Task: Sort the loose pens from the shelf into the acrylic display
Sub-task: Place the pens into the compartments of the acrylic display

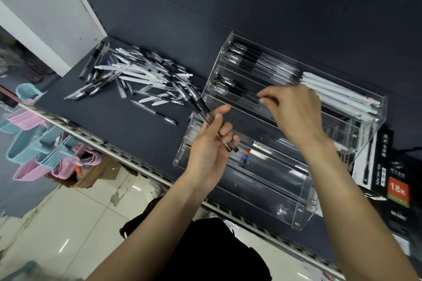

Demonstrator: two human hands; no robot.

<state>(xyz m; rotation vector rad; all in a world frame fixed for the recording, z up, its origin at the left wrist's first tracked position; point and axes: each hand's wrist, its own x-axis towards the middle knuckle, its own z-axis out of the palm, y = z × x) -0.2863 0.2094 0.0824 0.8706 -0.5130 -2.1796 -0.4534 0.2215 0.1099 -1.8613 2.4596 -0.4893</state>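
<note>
Left hand [211, 143] gripping a bundle of black pens [203, 110]; right hand [290, 107] pinching one pen into the acrylic display [269, 191] (shelf's [127, 121] right end). Loose pile [137, 77] at left end. Risks: bundle slipping, wrong compartment.

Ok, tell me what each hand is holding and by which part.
The left hand grips a bundle of black pens near their lower ends. The right hand pinches one pen by its end over the acrylic display.
</note>
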